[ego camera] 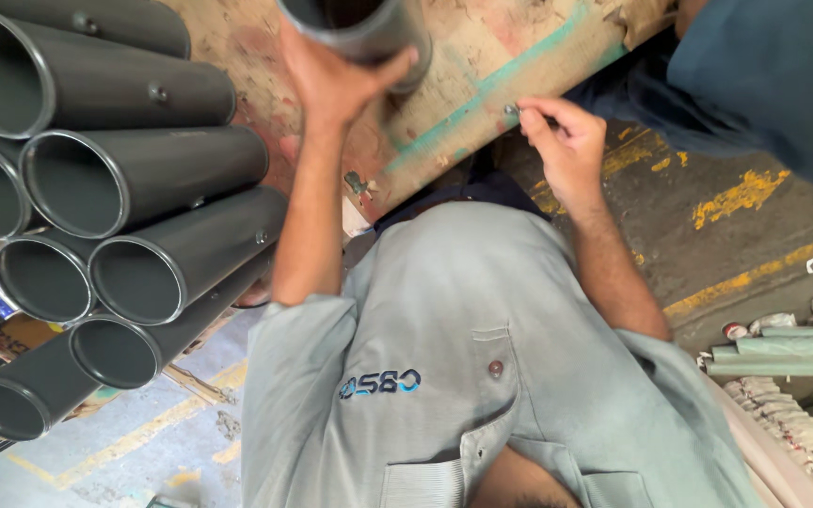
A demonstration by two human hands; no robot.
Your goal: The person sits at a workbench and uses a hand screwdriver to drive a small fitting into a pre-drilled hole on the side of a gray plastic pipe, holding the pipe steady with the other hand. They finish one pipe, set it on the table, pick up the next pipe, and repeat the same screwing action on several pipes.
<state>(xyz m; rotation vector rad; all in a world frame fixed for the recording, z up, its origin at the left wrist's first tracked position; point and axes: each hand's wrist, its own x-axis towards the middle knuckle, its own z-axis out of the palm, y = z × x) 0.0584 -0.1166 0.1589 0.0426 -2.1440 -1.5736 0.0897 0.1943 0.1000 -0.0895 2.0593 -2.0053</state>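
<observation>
Fingers of the left hand (331, 80) curl round a dark grey tube (369, 28), held up against the worn wooden bench (482, 56). The right hand (566, 141) pinches a small metal fastener (512, 111) between thumb and forefinger at the bench's edge. A loose pinch could drop it to the marked floor (736, 235), and an elbow could nudge the stacked tubes (134, 179) rolling. The held tube's far end is cut off, and the fastener is too small to identify.

Dark grey tubes (143, 179), pale grey shirt (463, 357), yellow-striped floor (736, 235)
</observation>
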